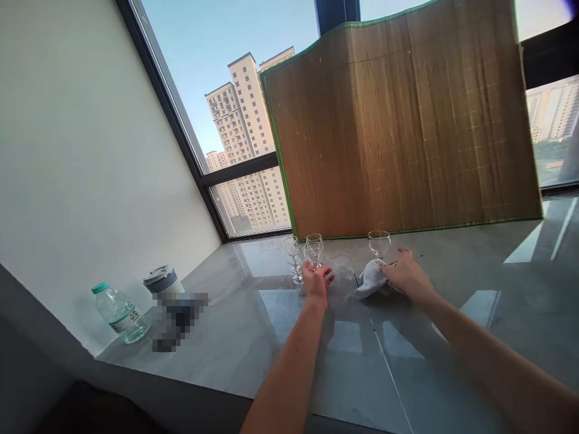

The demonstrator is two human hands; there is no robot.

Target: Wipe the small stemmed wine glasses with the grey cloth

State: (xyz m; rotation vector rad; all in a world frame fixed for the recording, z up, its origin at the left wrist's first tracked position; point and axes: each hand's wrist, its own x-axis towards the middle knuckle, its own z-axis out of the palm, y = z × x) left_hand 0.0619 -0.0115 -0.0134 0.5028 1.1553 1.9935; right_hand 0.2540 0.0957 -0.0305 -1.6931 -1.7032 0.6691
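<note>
My right hand grips a white cloth just above the tiled ledge. Right behind the cloth stands a clear stemmed glass, its lower part covered by the cloth. My left hand has its fingers apart in front of a group of clear stemmed glasses. Whether its fingertips touch the nearest glass cannot be told, since the hand hides the lower parts. To the left of that hand, another stemmed glass stands upright.
On the left of the shiny grey ledge are a clear bottle with a green cap, a lidded cup and a blurred-out item. A brown bamboo mat leans against the window behind the glasses.
</note>
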